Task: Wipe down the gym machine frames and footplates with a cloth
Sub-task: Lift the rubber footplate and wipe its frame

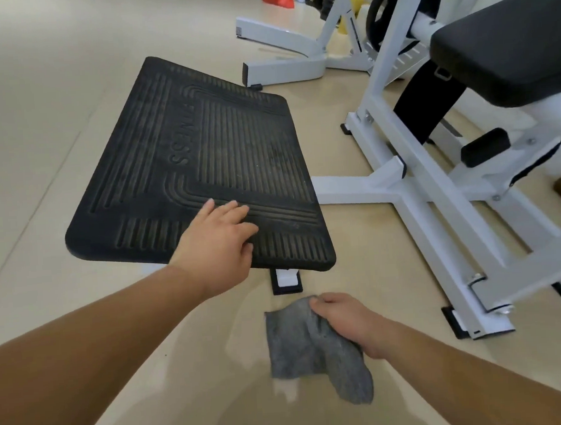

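The black ribbed footplate [203,151] fills the view from centre out to 10 o'clock, tilted above the floor [35,96]. The left hand [220,245] rests on the plate's near edge, at its 6 o'clock. Its fingers [236,208] are straight and spread across the ribs, holding nothing. The right hand [348,320] sits at 5 o'clock of the view, curled round a bunched corner of the grey cloth [307,348]. The rest of the cloth hangs loose, below the plate's near right corner and clear of it.

The cloth has yet to meet the plate. The grooves look pale with dust, so the wipe will likely do best running along the ribs rather than across them. The cloth should be folded into a flat pad under the palm, not trailing. The left hand can brace the plate, then shift so the strip beneath it gets cleaned too. The white machine frame [436,202], at 3 o'clock of the plate, also awaits wiping.
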Demonstrator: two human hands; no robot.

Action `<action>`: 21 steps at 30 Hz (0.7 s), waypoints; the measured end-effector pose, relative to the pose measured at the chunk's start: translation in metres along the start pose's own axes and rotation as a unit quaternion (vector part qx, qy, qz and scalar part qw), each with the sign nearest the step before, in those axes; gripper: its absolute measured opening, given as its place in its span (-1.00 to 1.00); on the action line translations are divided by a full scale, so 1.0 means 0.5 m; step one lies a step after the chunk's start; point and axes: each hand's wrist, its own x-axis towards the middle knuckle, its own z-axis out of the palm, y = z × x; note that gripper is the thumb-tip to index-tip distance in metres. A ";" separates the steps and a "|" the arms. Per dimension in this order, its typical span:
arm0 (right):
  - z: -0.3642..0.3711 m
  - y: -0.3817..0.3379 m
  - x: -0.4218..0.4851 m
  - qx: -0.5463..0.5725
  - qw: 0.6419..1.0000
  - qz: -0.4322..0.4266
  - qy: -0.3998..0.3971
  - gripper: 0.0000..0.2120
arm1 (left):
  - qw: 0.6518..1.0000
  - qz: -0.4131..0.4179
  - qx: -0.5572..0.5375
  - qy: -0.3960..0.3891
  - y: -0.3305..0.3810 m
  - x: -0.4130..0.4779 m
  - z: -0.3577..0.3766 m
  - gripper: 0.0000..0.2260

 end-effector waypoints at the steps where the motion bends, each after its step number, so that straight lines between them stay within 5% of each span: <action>1: -0.026 -0.035 -0.029 0.011 0.999 0.000 -0.050 -0.67 | 0.997 -0.006 -0.079 -0.013 0.027 0.003 -0.008 -0.59; 5: -0.142 -0.180 -0.139 0.005 0.989 -0.041 -0.144 -0.66 | 0.917 -0.021 -0.358 -0.176 0.129 -0.002 -0.024 -0.39; 8: -0.222 -0.247 -0.216 -0.054 0.986 -0.076 -0.140 -0.71 | 0.880 -0.028 -0.429 -0.202 0.195 0.015 -0.083 -0.70; 10: -0.274 -0.270 -0.269 -0.072 0.990 -0.095 -0.077 -0.67 | 0.875 -0.033 -0.441 -0.195 0.241 0.029 -0.154 -0.87; 14: -0.367 -0.320 -0.392 -0.065 0.987 -0.132 0.058 -0.55 | 0.886 -0.029 -0.422 -0.188 0.343 0.051 -0.331 -0.81; 21: -0.568 -0.456 -0.657 0.030 0.993 -0.079 0.087 -0.55 | 0.887 0.006 -0.402 -0.227 0.518 0.075 -0.682 -0.69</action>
